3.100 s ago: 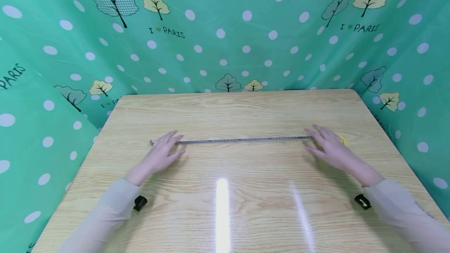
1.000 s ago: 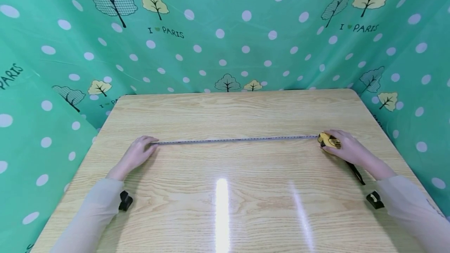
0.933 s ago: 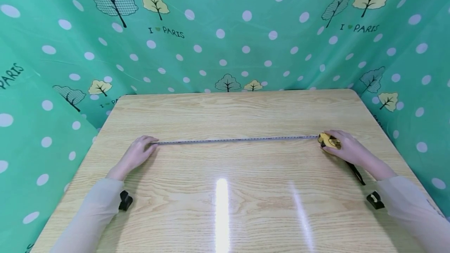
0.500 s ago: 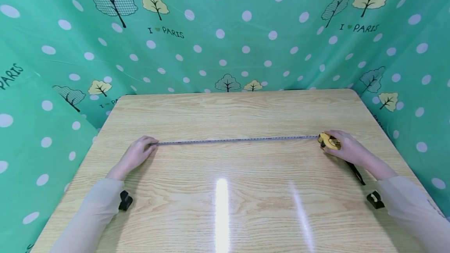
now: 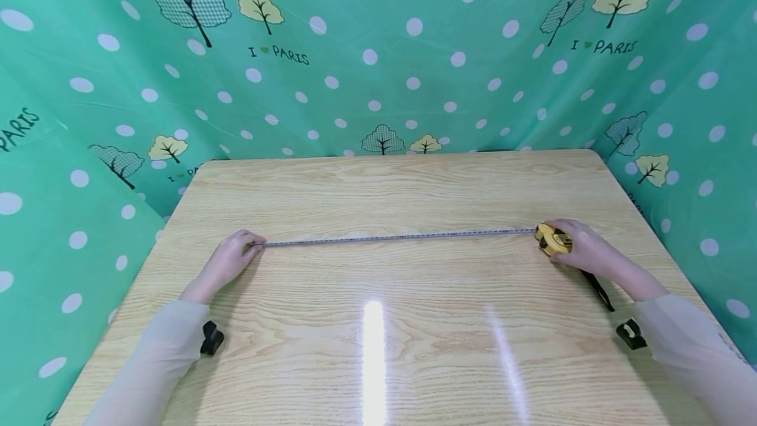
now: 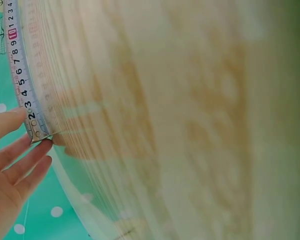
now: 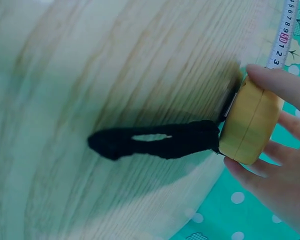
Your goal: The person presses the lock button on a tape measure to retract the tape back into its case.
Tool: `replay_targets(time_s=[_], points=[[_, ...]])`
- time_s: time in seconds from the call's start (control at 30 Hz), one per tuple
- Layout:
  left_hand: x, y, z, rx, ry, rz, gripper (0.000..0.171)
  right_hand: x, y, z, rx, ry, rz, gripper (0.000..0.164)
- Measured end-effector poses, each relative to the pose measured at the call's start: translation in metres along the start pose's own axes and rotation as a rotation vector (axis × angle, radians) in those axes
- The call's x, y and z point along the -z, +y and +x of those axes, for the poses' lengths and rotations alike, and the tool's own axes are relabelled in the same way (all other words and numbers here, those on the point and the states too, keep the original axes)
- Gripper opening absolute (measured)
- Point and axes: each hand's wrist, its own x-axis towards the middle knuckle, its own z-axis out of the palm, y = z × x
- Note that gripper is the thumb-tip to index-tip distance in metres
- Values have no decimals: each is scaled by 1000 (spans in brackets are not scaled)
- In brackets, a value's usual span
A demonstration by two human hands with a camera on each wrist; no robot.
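Observation:
A steel tape measure is drawn out across the wooden table [image 5: 378, 196], its pale numbered blade [image 5: 402, 236] running nearly straight from side to side. At the left, my left hand [image 5: 227, 260] pinches the blade's end; in the left wrist view the thumb lies by the 2 and 3 marks, with fingers under the metal end hook [image 6: 41, 138]. My right hand [image 5: 585, 250] grips the yellow case [image 5: 550, 240] at the right. The right wrist view has the thumb on the case near the blade's exit, just past the 50 mark. A black wrist strap [image 7: 165, 141] trails from the case.
Green polka-dot cloth [image 5: 390, 51] hangs behind the table and down both sides. Small black devices, one near the left cuff [image 5: 211, 338] and one near the right cuff [image 5: 631, 335], sit at the wrists. Light glares off the table's front middle [image 5: 374, 360].
Three seconds ago both hands were spread over the tape measure; since then they moved outward and took hold of its blade end and case. Lately the blade's left end shifted slightly nearer me.

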Motion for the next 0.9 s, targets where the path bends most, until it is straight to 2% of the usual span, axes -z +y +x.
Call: replay_targets(time_s=[0.3, 0.5, 0.63, 0.77, 0.9], points=[[-1, -1, 0, -6, 14, 20, 10, 3, 0, 2, 3, -69, -1, 69], [-2, -1, -1, -21, 30, 14, 8, 5, 1, 4, -38, -101, -9, 71], [-1, 0, -1, -34, 42, 11, 7, 7, 0, 6, -48, -107, -10, 71], [-1, 0, -2, -18, 48, 17, 7, 11, -2, 6, -58, -112, 5, 71], [1, 0, -2, -1, 56, 26, 7, 17, -5, 5, -29, -93, 9, 72]])
